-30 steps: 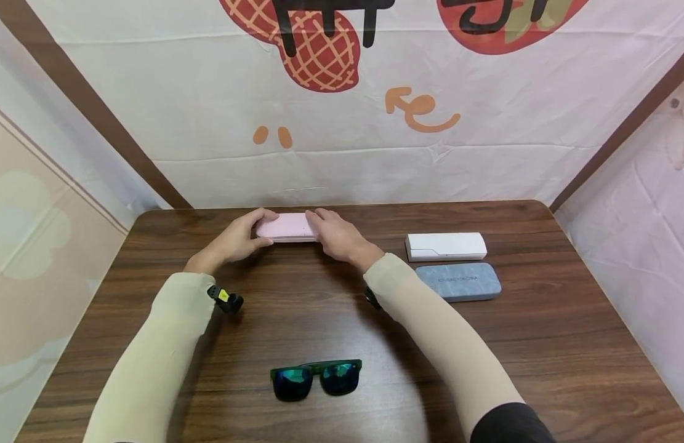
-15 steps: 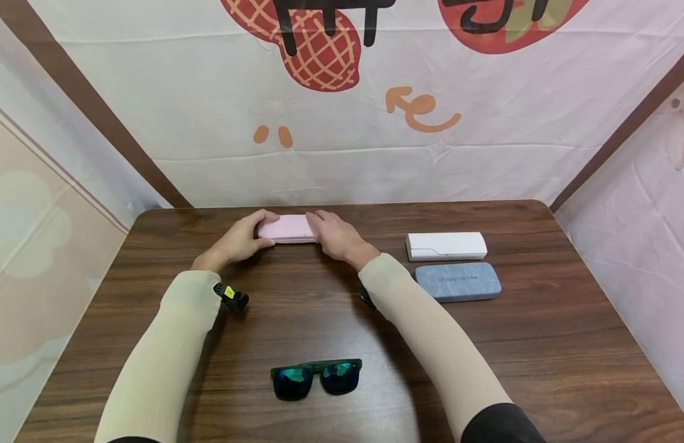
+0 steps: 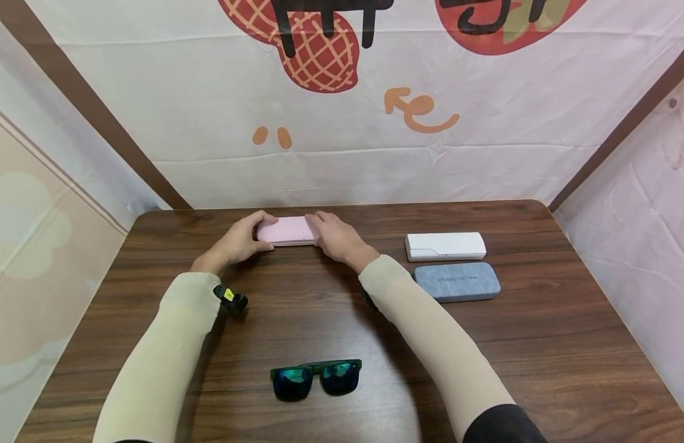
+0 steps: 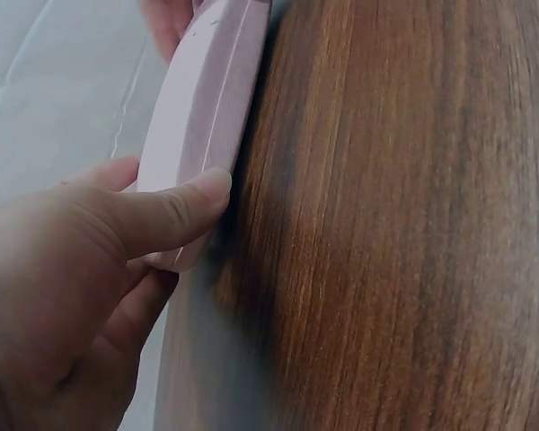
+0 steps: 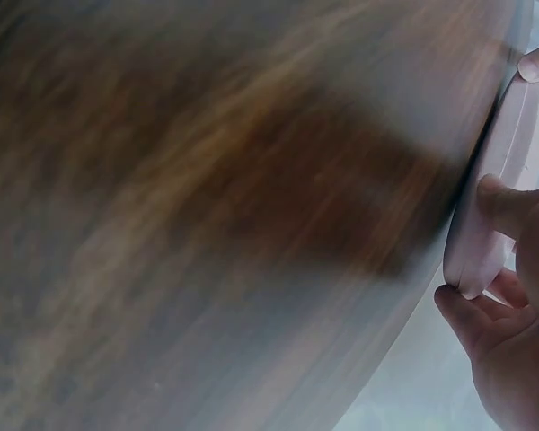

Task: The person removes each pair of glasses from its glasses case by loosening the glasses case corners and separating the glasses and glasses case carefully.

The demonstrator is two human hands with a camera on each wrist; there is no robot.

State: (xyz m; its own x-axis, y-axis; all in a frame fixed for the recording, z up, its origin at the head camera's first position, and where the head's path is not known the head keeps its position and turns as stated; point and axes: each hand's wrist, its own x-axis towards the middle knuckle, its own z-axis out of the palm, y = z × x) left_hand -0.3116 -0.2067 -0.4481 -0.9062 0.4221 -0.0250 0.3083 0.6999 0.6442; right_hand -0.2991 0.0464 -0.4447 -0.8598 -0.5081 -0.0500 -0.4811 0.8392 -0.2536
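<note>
Both ends were taken! Head view: your left hand (image 3: 236, 239) and right hand (image 3: 338, 237) gripped the pink case (image 3: 289, 230) at its opposite ends, near the far edge of the wooden table (image 3: 319, 307). Nearer you lay the sunglasses (image 3: 316, 380); off to the right sat the white case (image 3: 447, 246), just behind the blue case (image 3: 458, 282). Left wrist: your left thumb (image 4: 184, 208) crossed the pink front side. Right wrist: your right thumb (image 5: 499, 199) pressed that same side, one finger touching the end.

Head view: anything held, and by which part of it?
Pink case, by its two ends: left hand grips the left end, right hand the right end.
</note>
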